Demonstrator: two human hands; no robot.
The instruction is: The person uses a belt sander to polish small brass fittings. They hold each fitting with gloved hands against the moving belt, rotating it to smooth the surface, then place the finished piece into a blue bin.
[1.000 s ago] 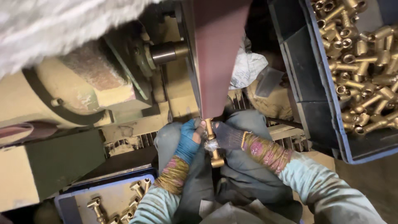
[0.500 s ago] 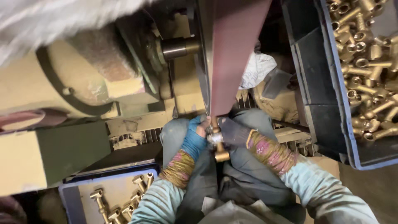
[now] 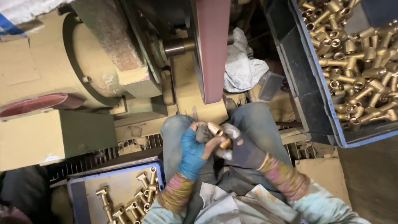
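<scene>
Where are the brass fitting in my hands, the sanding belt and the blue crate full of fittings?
brass fitting [image 3: 216, 129], head view, on its round open end above the hands.
sanding belt [image 3: 212, 49], head view, middle of the reddish belt face.
blue crate [image 3: 309, 62], head view, on its left rim.

light: dim, warm, from above | shadows: deep under machine | glare: brass highlights | blur: soft edges

Hands [image 3: 215, 143] sit just below the sanding belt [image 3: 212, 49]; small open gap between them. Left blocked by motor housing [image 3: 62, 79]; right by blue crate [image 3: 315, 95] of brass fittings. Lower-left tray [image 3: 76, 188] near; knees close both sides.
</scene>
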